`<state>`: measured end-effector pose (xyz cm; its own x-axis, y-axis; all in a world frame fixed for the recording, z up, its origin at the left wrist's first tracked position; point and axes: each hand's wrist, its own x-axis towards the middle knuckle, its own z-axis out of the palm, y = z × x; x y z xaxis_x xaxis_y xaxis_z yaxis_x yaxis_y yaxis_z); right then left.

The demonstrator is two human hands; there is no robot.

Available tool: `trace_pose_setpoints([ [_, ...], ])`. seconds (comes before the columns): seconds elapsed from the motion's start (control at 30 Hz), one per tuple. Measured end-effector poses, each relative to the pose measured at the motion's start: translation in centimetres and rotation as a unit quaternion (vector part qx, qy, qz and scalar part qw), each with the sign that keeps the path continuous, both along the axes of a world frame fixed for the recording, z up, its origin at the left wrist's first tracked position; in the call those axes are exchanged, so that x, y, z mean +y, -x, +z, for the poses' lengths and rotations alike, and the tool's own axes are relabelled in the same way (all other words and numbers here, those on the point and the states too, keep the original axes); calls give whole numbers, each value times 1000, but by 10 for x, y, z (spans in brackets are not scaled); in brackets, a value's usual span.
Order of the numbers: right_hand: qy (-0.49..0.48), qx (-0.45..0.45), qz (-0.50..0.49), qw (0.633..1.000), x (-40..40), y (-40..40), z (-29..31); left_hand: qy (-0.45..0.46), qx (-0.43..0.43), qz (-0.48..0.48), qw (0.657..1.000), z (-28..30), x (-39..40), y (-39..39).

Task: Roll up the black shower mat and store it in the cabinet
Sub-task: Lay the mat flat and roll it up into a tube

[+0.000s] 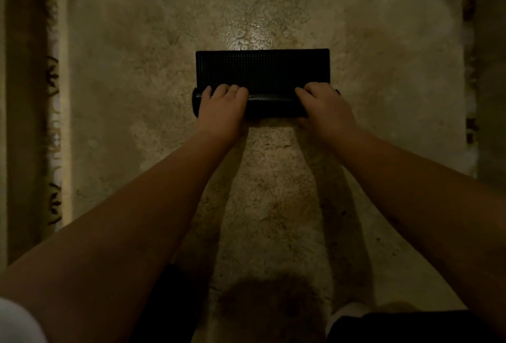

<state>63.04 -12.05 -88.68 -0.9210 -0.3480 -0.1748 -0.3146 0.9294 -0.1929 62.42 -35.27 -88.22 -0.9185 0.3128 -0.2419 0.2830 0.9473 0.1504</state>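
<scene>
The black shower mat (pixel 262 71) lies on the mottled beige floor in the middle of the head view. Its near part is wound into a roll, and a short flat strip with a bumpy texture still lies beyond the roll. My left hand (pixel 223 107) presses on the roll's left end with fingers curled over the top. My right hand (pixel 324 105) grips the right end the same way. Both forearms reach straight out from the bottom corners. No cabinet is in view.
A patterned rug edge with fringe (pixel 53 123) runs along the left side. Another dark patterned border (pixel 471 68) shows at the far right. My dark-clothed knees (pixel 410 326) sit at the bottom. The floor (pixel 137 68) around the mat is bare stone.
</scene>
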Motion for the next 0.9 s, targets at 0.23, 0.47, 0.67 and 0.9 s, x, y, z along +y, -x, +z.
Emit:
trace_pose_setpoints([
  [0.23, -37, -59, 8, 998, -4, 1, 10, -40, -14, 18, 999, 5, -3, -17],
  [0.47, -128, -251, 48, 958, -17, 33, 35, -33, -170, 3, 985, 22, -12, -1],
  [0.67, 14, -212, -39, 976, 4, 14, 29, -36, -201, 1, 979, 8, -18, 14],
  [0.9, -1, -7, 9, 1000, 7, -35, 13, -109, -214, 73, 968, 12, -23, 27],
])
